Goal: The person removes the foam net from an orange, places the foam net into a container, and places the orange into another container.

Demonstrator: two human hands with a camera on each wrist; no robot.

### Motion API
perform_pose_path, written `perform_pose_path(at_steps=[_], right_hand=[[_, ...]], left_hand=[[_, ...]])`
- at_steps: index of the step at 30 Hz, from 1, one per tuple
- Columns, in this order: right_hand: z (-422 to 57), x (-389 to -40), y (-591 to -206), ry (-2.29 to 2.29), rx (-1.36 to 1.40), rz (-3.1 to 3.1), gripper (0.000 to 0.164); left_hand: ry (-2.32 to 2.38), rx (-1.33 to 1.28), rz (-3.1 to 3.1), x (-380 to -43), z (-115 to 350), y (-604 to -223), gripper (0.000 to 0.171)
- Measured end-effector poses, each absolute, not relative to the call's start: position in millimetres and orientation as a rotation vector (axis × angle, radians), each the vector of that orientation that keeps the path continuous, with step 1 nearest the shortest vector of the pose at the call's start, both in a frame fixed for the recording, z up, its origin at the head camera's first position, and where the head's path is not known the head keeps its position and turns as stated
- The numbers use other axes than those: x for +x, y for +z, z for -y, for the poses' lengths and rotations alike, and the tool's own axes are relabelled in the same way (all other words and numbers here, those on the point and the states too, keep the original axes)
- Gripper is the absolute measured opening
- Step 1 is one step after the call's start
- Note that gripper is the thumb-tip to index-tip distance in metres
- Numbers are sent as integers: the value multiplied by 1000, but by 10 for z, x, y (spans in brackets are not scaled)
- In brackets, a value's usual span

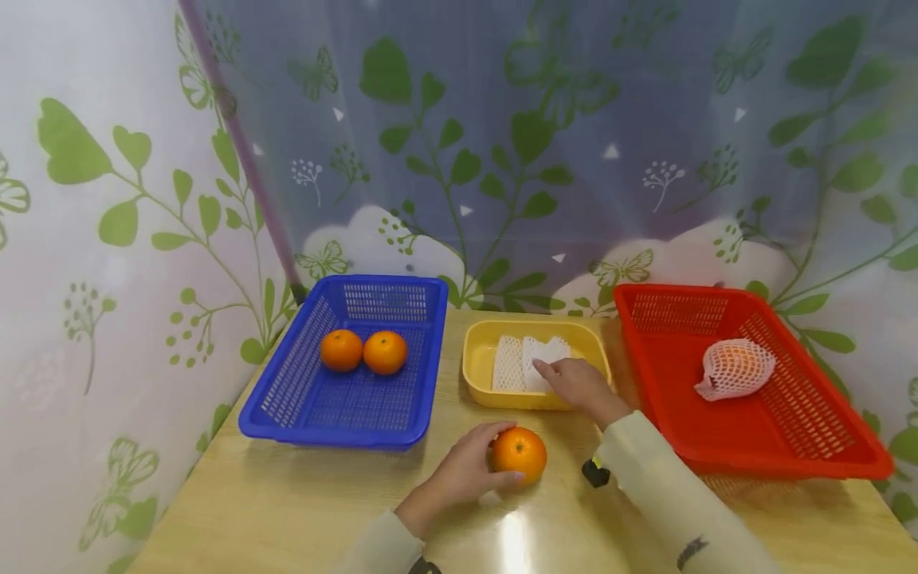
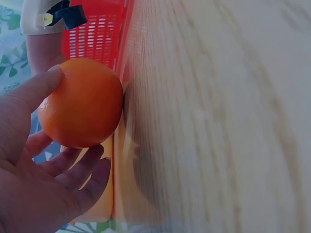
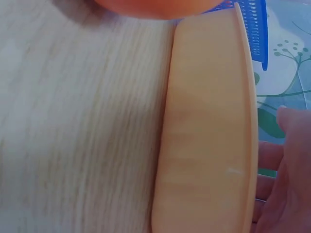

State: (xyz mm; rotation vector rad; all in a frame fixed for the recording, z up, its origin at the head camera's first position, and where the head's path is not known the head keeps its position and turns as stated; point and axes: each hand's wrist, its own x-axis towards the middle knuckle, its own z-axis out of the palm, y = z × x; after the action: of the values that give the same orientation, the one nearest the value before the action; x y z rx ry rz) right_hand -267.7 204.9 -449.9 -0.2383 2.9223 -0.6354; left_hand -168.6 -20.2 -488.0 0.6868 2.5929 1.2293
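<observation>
My left hand [image 1: 469,466] holds an orange [image 1: 519,456] low over the wooden table. In the left wrist view the thumb lies on one side of the orange [image 2: 82,103] and the fingers curve around beneath it. My right hand [image 1: 579,384] reaches over the front rim of a yellow tray [image 1: 476,383]. Its fingertips are right at the white foam net sleeves [image 1: 532,363] lying inside. From the right wrist, thumb and fingers show apart behind the tray's wall [image 3: 209,121]; the fingertips are partly hidden by the rim.
To the left stands a blue basket [image 1: 337,437] with two oranges [image 1: 385,352] in it. At the right, a red basket [image 1: 688,383] contains one orange in a foam net [image 1: 739,368]. A patterned curtain [image 1: 459,159] hangs behind the table [image 1: 287,510].
</observation>
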Motion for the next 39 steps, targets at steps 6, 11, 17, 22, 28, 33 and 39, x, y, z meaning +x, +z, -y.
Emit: perform_pose_path(at_steps=[6,11,17,22,28,33,39], right_hand=[[-2031,-2680,-4522,-609,-256,-2888,66],[-2034,-2708,-4480,-604,-266,-2879,67],[-2023,-2747,-4494,-620,-294,-2891,55],[-2018,-2737,-4494,-671,-266,-2886,43],[-2012,-2696,-4476,-631,-322,-2933,42],[-1997,-2646,-4481,-617,-298,-3043,39],[-1961,-2590,-4493,-719,-273,-3166,37]], left_hand=[[1231,664,-2575,-1654,223,-4919,71],[1240,635,-2572,-1693,220,-4887,72],[1238,622,-2570,-1727,225,-4871,72],[1263,640,-2558,-1736,226,-4873,72],[1271,695,-2568,-1727,204,-4872,71],[1234,743,-2610,-1721,162,-4887,69],[1245,712,-2611,-1692,163,-4889,68]])
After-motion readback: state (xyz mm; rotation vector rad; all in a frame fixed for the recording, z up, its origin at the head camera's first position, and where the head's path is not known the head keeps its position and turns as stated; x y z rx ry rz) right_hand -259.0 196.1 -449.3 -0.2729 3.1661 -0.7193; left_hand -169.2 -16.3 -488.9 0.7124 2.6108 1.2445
